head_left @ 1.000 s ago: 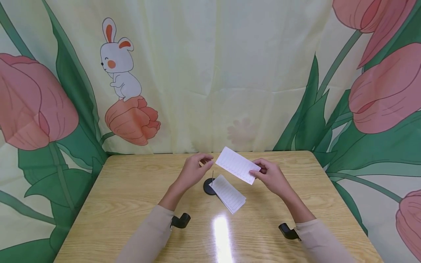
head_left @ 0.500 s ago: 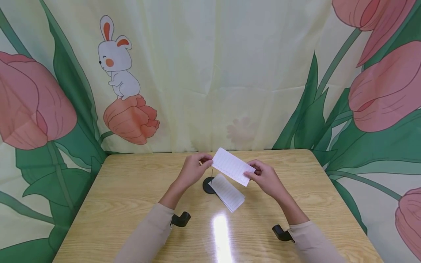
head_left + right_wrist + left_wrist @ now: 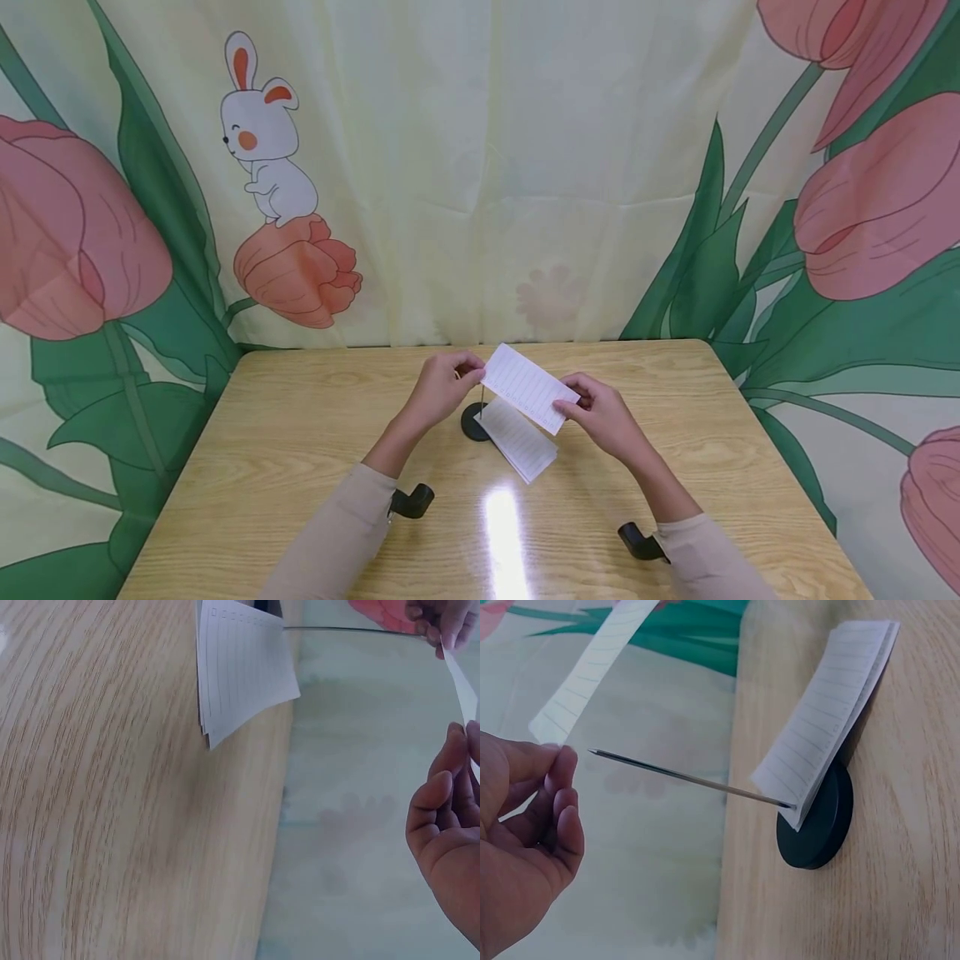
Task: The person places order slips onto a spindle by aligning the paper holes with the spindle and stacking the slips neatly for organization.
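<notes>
A lined paper slip (image 3: 528, 386) is held above the table between both hands. My left hand (image 3: 442, 387) pinches its left corner between thumb and fingers, close to the spike's tip in the left wrist view. With thumb and fingers my right hand (image 3: 603, 412) grips the slip's lower right end. Below it stands a bill spike: a black round base (image 3: 817, 825) with a thin metal spike (image 3: 682, 776) rising from it. Several lined slips (image 3: 821, 712) are pierced near one end by the spike and rest low on the base, fanning out to the right.
A wooden table (image 3: 315, 433) lies under everything, its far edge against a curtain (image 3: 435, 167) printed with tulips and a rabbit. Black camera mounts (image 3: 412, 502) sit at both wrists. A bright light reflection shows on the table near the front.
The slip moved left to my left hand, which now pinches its corner, and then dipped a little. My right hand followed leftward and slightly down. The speared slips stayed put.
</notes>
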{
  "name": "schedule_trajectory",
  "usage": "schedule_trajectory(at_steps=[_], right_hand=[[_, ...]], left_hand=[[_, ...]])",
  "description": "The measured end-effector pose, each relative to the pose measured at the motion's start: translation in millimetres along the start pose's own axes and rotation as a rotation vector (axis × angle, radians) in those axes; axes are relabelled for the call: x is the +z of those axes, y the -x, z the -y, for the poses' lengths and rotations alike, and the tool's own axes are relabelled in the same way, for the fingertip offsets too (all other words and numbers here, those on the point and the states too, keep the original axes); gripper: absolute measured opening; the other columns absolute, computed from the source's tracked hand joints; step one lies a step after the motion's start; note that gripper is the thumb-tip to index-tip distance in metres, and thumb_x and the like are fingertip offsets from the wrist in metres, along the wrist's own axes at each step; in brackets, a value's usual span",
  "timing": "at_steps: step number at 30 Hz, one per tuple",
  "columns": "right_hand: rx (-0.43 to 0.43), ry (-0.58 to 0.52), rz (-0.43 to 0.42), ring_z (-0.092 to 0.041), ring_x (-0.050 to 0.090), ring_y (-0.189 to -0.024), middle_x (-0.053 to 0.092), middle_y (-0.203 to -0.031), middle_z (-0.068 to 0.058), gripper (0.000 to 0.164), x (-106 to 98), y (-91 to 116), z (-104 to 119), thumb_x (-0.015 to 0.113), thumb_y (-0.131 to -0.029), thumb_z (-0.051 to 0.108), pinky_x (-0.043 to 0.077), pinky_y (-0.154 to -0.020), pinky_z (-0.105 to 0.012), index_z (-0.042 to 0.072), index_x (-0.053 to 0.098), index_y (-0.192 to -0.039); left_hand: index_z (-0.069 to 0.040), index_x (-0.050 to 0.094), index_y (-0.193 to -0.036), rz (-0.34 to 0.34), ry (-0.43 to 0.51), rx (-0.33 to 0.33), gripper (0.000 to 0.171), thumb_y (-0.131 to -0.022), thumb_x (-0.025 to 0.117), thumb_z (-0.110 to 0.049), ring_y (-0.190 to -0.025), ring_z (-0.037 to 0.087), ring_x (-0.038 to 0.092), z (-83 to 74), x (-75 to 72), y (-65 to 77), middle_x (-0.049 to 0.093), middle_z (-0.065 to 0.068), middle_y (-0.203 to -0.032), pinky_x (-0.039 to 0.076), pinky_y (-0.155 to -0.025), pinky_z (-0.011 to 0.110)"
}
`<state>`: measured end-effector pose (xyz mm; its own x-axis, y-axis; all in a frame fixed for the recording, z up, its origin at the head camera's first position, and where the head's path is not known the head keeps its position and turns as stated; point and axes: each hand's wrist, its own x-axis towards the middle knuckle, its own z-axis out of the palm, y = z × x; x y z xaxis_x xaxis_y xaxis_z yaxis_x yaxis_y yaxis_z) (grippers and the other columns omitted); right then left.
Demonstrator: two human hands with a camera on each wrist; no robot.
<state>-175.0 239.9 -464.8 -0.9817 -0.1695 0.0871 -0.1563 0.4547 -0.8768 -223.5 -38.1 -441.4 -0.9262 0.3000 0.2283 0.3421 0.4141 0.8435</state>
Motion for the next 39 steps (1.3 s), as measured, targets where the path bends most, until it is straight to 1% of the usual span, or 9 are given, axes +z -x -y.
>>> schedule_trajectory(at_steps=[8,15,19,27,36,39], right_hand=[[0.01,-0.001,-0.005,-0.015,0.069,-0.086,0.072,-0.11,-0.016,0.03,2.1,2.2,-1.5,0.072,-0.097,0.01,0.056,-0.071,-0.021,-0.001,0.066,-0.124],[0.013,0.001,-0.005,-0.015,0.07,-0.084,0.073,-0.106,-0.015,0.029,4.1,2.7,-4.3,0.073,-0.096,0.012,0.056,-0.07,-0.022,0.0,0.067,-0.122],[0.014,0.003,-0.002,-0.015,0.07,-0.084,0.073,-0.105,-0.015,0.029,4.6,2.8,-4.4,0.073,-0.096,0.012,0.057,-0.07,-0.022,0.0,0.067,-0.122],[0.022,0.013,-0.004,-0.014,0.07,-0.084,0.073,-0.103,-0.015,0.028,7.0,0.4,-10.8,0.073,-0.096,0.011,0.059,-0.072,-0.026,0.0,0.067,-0.121],[0.027,0.001,0.002,-0.015,0.07,-0.085,0.073,-0.104,-0.015,0.028,8.2,0.3,-11.3,0.073,-0.096,0.01,0.06,-0.073,-0.03,-0.001,0.067,-0.121],[0.025,0.001,0.004,-0.015,0.07,-0.084,0.073,-0.103,-0.015,0.028,8.3,0.0,-12.3,0.073,-0.096,0.01,0.06,-0.072,-0.029,-0.002,0.067,-0.12]], left_hand=[[-0.004,0.077,-0.095,0.009,-0.003,-0.017,0.006,-0.096,0.071,-0.006,-0.073,0.013,0.06,4.7,2.4,0.1,0.073,0.005,-0.084,0.049,-0.063,0.023],[-0.004,0.077,-0.096,0.022,-0.004,-0.02,0.007,-0.097,0.07,-0.007,-0.073,0.013,0.06,7.6,3.1,0.9,0.073,0.007,-0.085,0.049,-0.063,0.023],[-0.005,0.077,-0.096,0.027,-0.008,-0.03,0.007,-0.097,0.07,-0.007,-0.074,0.013,0.061,9.7,4.4,0.7,0.073,0.005,-0.085,0.05,-0.063,0.023],[-0.006,0.077,-0.096,0.02,-0.008,-0.049,0.007,-0.097,0.07,-0.008,-0.075,0.014,0.06,12.2,6.1,0.9,0.072,0.002,-0.083,0.049,-0.063,0.025],[-0.007,0.077,-0.095,0.022,-0.009,-0.057,0.007,-0.097,0.071,-0.008,-0.075,0.014,0.061,13.5,5.9,2.1,0.072,0.002,-0.084,0.049,-0.062,0.025],[-0.007,0.077,-0.095,0.021,-0.007,-0.065,0.006,-0.097,0.071,-0.008,-0.074,0.014,0.06,13.2,6.1,1.7,0.073,0.002,-0.084,0.049,-0.062,0.026]])
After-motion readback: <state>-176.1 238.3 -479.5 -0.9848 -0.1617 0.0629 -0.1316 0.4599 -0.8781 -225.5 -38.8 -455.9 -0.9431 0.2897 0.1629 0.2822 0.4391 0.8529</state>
